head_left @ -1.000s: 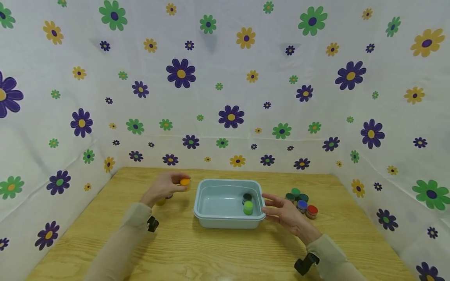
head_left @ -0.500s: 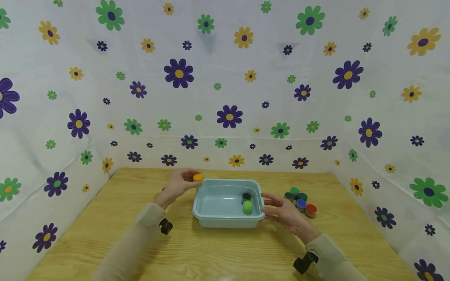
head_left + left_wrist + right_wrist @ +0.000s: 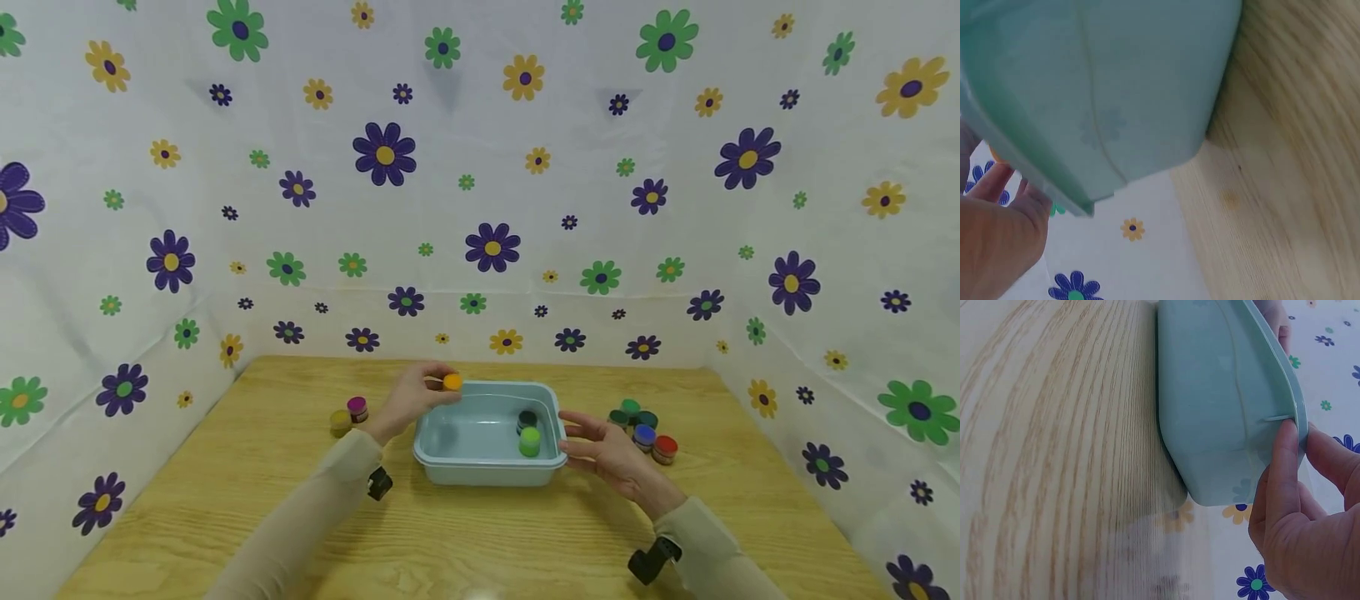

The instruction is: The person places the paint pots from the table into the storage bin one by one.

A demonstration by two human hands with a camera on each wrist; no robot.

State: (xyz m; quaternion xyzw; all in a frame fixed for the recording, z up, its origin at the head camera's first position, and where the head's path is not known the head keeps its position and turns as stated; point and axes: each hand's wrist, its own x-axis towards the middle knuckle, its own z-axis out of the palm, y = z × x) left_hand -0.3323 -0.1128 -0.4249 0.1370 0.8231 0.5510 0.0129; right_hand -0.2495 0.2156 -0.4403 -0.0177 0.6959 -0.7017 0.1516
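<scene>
My left hand (image 3: pixel 415 397) pinches a small orange-lidded paint jar (image 3: pixel 452 382) between thumb and fingers, over the back left corner of a light blue plastic tub (image 3: pixel 491 476). In the left wrist view the tub's wall hides most of that jar. On the other side, my right hand (image 3: pixel 615 457) grips the tub's right rim; the right wrist view shows fingers (image 3: pixel 1286 453) under the rim and the thumb on its other side. Inside the tub, toward the right, a light green jar (image 3: pixel 529 442) stands in front of a black-lidded jar (image 3: pixel 527 419).
Left of the tub, a yellow jar (image 3: pixel 341 422) and a magenta-lidded jar (image 3: pixel 357 407) stand on the wooden table (image 3: pixel 465 542). To the right is a cluster of several jars, among them a blue-lidded one (image 3: pixel 644 436) and a red-lidded one (image 3: pixel 664 448). Flower-patterned cloth encloses the table's back and sides.
My left hand has carried the orange-lidded jar rightward, from left of the tub to over its back left corner. The yellow and magenta jars have come into full view. My right hand stays on the rim.
</scene>
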